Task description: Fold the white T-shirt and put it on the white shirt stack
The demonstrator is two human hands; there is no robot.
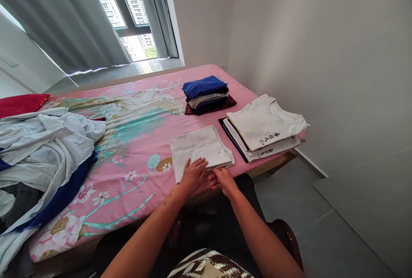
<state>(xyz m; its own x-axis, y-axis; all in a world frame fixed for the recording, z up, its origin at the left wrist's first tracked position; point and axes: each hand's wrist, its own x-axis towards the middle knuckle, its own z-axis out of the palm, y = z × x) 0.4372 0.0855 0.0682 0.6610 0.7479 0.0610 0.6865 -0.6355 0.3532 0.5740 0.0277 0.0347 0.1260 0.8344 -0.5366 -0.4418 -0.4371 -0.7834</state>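
Note:
A folded white garment lies on the pink bedsheet right in front of me, its layers showing along the near and right edges. My left hand rests flat on its near part, fingers stretched out. At the near edge, my right hand pinches the cloth, some fingers curled below it. Just to the right is a stack of folded white T-shirts with dark lettering, with black and yellow edges showing in it. Farther back sits a smaller pile of folded clothes, blue on top, with striped and dark pieces underneath.
A loose heap of white, blue and dark clothes covers the bed's left side, with a red cloth behind it. The flowered bedsheet reaches the bed's near edge. A wall stands on the right, and grey curtains hang by the window.

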